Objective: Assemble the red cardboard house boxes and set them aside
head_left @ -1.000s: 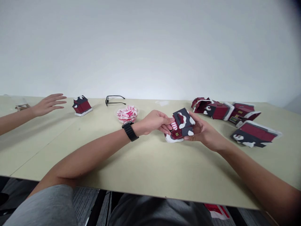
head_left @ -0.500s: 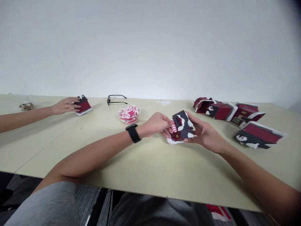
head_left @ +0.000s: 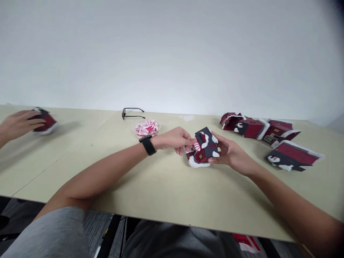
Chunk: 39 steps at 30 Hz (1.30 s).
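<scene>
A small house (head_left: 206, 152), dark red with a black roof and white snow patches, is tilted in my right hand (head_left: 231, 152), whose fingers wrap round its right side. My left hand (head_left: 178, 139) pinches a red-and-white striped piece (head_left: 197, 146) at the left side of the house, under the roof edge. Part of the striped piece is hidden by my fingers and the roof. A black watch is on my left wrist.
A clear bowl (head_left: 135, 129) of striped pieces stands beyond my left wrist, near black glasses (head_left: 133, 113). Several red houses (head_left: 251, 128) lie at the right. At the far left, another person's hand (head_left: 20, 123) holds a house (head_left: 47, 122).
The other person's hand and its house have moved left. My left hand has shifted slightly left, and the house I hold has turned a little, showing more of its front.
</scene>
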{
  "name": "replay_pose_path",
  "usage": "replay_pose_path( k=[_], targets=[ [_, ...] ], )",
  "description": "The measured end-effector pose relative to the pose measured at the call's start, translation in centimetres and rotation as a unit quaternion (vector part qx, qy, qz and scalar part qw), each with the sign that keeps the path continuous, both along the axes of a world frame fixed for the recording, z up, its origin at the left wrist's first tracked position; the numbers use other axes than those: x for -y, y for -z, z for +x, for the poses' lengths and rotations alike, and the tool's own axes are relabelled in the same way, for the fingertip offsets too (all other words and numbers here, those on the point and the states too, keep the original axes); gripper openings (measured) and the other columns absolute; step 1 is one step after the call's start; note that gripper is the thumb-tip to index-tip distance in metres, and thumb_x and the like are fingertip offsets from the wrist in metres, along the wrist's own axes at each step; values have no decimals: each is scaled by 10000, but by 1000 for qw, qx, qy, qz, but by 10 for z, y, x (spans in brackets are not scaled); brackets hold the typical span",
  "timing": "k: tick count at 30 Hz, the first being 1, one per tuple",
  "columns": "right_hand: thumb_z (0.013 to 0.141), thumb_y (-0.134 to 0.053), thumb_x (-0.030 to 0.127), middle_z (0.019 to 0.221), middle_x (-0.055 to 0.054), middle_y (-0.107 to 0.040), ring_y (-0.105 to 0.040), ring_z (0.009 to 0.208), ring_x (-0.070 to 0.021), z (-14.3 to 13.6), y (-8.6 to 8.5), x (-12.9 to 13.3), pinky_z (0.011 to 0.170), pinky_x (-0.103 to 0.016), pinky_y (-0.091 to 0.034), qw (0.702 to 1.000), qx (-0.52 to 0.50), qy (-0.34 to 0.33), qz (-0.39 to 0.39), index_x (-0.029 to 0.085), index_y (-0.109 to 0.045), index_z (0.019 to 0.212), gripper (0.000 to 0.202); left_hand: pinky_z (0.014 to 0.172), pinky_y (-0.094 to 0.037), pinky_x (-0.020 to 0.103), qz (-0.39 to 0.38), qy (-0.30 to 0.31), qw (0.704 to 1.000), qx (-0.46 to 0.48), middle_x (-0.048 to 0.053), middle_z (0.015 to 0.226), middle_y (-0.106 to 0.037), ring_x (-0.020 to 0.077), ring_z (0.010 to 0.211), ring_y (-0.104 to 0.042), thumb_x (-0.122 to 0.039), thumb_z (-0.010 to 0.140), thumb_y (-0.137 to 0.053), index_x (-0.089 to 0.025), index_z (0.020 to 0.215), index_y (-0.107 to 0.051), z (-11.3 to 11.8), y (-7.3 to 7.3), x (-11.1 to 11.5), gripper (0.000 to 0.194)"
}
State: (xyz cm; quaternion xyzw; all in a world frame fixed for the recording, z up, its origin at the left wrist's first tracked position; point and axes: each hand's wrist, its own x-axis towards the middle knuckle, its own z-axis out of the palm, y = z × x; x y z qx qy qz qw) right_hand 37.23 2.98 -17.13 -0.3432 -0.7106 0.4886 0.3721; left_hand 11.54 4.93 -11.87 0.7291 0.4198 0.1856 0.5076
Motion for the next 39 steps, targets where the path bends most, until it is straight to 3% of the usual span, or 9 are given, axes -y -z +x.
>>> replay_pose_path(
  k=[3, 6, 14, 17, 21, 27, 31, 35, 39],
  targets=[
    [723, -993, 357, 1465, -59, -668, -641, 1292, -349, -2, -3, 2, 1039, -449, -570, 1000, -12, -25, -9, 357, -580, 1523, 901, 531, -434, 243, 151, -19, 988, -24, 80, 825, -735, 110, 588, -604, -547, 859, -785, -149, 844, -675, -9, -15, -3, 413],
    [699, -1011, 337, 1616, -76, -544, -577, 1391, -351, -3, 1, 2, 1101, -460, -532, 999, -15, -27, -18, 368, -547, 1561, 978, 741, -514, 264, 238, -8, 971, -3, 111, 1076, -758, 167, 889, -692, -533, 922, -715, -159, 1001, -683, -10, -24, 1, 383],
    [735, -991, 314, 1671, -63, -477, -499, 1476, -372, 0, 6, 0, 1040, -451, -591, 999, -14, -37, -27, 396, -511, 1580, 975, 920, -487, 337, 293, 58, 950, -85, 94, 1276, -725, 240, 1137, -665, -534, 960, -659, -198, 1256, -622, -5, -26, 14, 449],
    [758, -977, 329, 1683, -61, -464, -503, 1479, -379, -3, 1, 4, 1091, -475, -568, 998, -13, -52, -27, 394, -497, 1596, 968, 864, -484, 343, 301, 84, 944, -107, 99, 1261, -723, 243, 1087, -672, -576, 939, -677, -198, 1298, -583, -3, -28, 20, 529],
    [767, -972, 364, 1705, -55, -432, -503, 1487, -382, -9, -5, 10, 1124, -486, -555, 996, -12, -73, -52, 387, -495, 1598, 959, 700, -432, 338, 305, 69, 935, -168, 107, 1104, -736, 243, 913, -674, -657, 922, -638, -185, 1186, -588, 1, -32, 30, 543],
    [851, -913, 422, 1766, -26, -309, -388, 1571, -369, -7, 0, 12, 1177, -502, -520, 993, 20, -113, -41, 448, -402, 1644, 944, 640, -423, 318, 287, 39, 934, -207, 95, 1040, -744, 216, 826, -664, -547, 853, -693, -186, 1164, -580, 1, -38, 41, 490],
    [980, -757, 492, 1716, 5, -409, -336, 1603, -314, 3, 8, 6, 1237, -520, -456, 995, 14, -98, -19, 501, -373, 1644, 767, 647, -444, 310, 269, 29, 938, -215, 86, 1018, -744, 207, 813, -663, -540, 831, -724, -187, 1214, -582, -19, -37, 56, 540],
    [1057, -605, 507, 1682, 6, -466, -351, 1591, -343, 9, 9, 1, 1251, -560, -436, 995, 8, -98, -4, 438, -558, 1550, 500, 726, -478, 315, 256, 8, 939, -231, 74, 1027, -736, 209, 863, -666, -503, 834, -743, -198, 1228, -600, -59, -34, 83, 519],
    [1049, -602, 518, 1664, 4, -493, -386, 1568, -369, 9, 6, 0, 1232, -568, -463, 997, 28, -73, 6, 399, -660, 1460, 431, 818, -492, 327, 242, -43, 940, -237, 55, 1068, -737, 216, 929, -664, -470, 877, -709, -231, 1249, -616, -104, -35, 111, 451]
  ],
)
